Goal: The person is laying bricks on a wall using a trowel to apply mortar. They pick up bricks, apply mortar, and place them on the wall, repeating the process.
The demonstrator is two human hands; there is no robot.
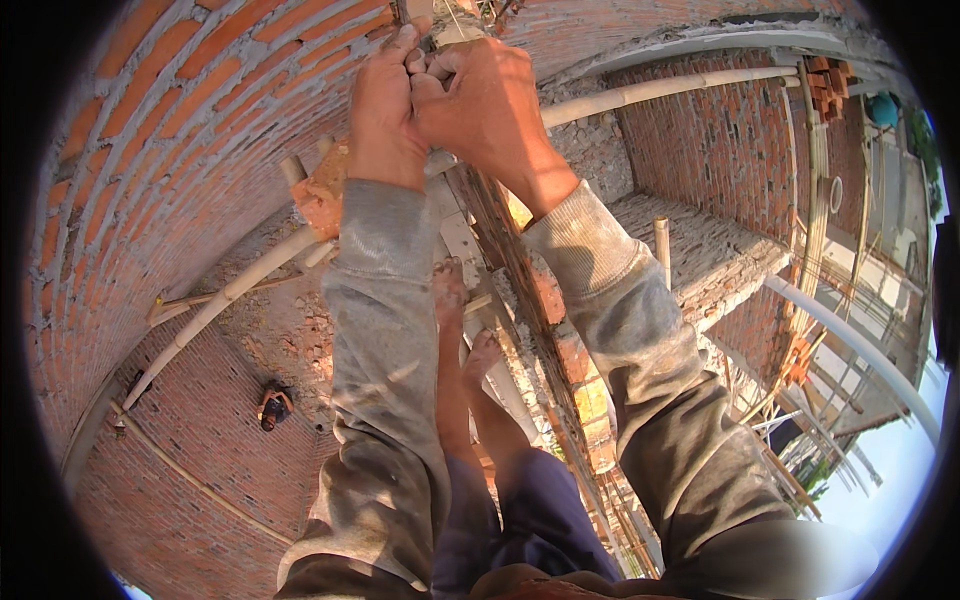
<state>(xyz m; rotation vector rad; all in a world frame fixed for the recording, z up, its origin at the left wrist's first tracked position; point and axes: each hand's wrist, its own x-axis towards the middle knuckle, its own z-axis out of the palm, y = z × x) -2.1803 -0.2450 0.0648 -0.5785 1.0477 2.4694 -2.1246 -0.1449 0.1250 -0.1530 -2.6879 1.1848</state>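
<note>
Both my arms, in dusty grey sleeves, reach up to the top of the view, where the hands meet. My left hand [388, 115] is closed, fingers pinched together against the other hand. My right hand [487, 100] is closed too, thumb and bent forefinger pressed together. Whatever lies between the fingers is too small or hidden to make out. Just beyond them is a pale, rough post top [458, 24], with a thin line beside it. To the left rises a red brick wall [215, 70] with grey mortar.
Below are my bare feet [450, 285] on narrow planks beside a rough timber [530, 260]. A bamboo pole [660, 92] runs to the right; another pole [215, 310] slopes down left. A broken brick [322, 195] sits near my left sleeve. Far below is another person [275, 405].
</note>
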